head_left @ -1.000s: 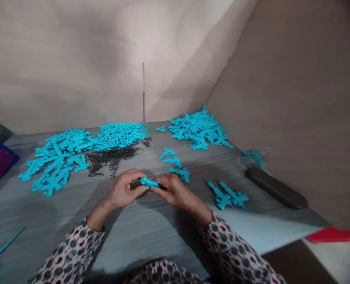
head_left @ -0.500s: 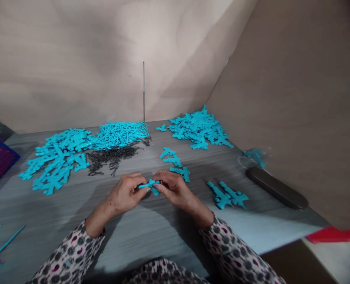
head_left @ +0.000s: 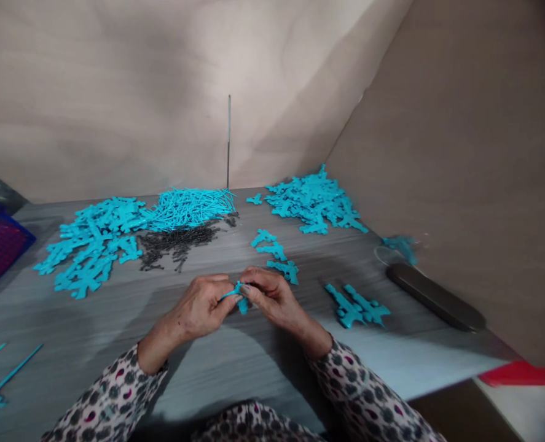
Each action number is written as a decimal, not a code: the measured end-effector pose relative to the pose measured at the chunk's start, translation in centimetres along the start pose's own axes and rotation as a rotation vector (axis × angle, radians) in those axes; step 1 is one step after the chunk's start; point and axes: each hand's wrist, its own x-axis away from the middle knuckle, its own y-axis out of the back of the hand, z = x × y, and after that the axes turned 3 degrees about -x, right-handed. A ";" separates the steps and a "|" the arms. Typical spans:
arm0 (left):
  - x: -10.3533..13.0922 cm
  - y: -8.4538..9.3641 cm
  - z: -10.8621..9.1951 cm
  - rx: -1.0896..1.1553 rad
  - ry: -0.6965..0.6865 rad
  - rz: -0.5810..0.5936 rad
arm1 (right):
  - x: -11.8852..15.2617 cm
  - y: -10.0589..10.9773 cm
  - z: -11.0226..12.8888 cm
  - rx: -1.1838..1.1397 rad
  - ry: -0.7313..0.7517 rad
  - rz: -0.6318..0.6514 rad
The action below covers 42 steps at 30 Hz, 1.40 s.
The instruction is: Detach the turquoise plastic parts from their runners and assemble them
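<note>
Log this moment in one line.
left hand: pinching turquoise piece | right hand: pinching same piece | beyond hands: black pile, turquoise stick pile | right side: dark oblong object

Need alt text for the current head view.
Left hand and right hand pinch a turquoise part over a grey table. Beyond them lie turquoise sticks and dark pieces, with piles of turquoise pieces on either side; a blue basket sits at the left edge.

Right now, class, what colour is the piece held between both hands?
Turquoise: the held piece shows best in the head view.
</note>
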 end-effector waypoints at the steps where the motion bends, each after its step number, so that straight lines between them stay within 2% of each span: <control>1: 0.1 0.0 -0.1 -0.037 -0.026 -0.026 | 0.0 0.0 0.0 -0.029 -0.017 0.000; 6: 0.3 -0.7 -0.7 -0.241 -0.125 -0.180 | 0.0 0.1 -0.3 -0.181 -0.047 0.009; 10: 0.4 -1.3 -0.8 -0.296 -0.144 -0.231 | -0.2 0.2 -0.6 -0.214 -0.064 0.033; 17: 0.1 -0.9 0.4 -0.045 0.001 -0.120 | -0.3 0.3 -1.3 -0.269 -0.198 -0.020; 21: 0.1 -0.2 0.6 -0.009 0.027 -0.195 | -0.3 0.8 -0.9 -0.321 -0.234 -0.025; 25: 0.0 0.3 0.2 0.029 -0.007 -0.244 | -0.2 0.6 -0.5 -0.184 -0.223 0.017; 29: 0.0 0.3 0.1 0.069 -0.023 -0.198 | 0.0 0.2 -0.4 -0.095 -0.190 -0.016; 33: 0.1 0.7 0.4 0.019 -0.042 -0.128 | 0.0 0.6 -0.3 -0.035 -0.159 0.006; 42: 0.2 1.3 0.0 0.085 -0.003 -0.010 | 0.3 1.3 -0.5 -0.096 -0.069 0.081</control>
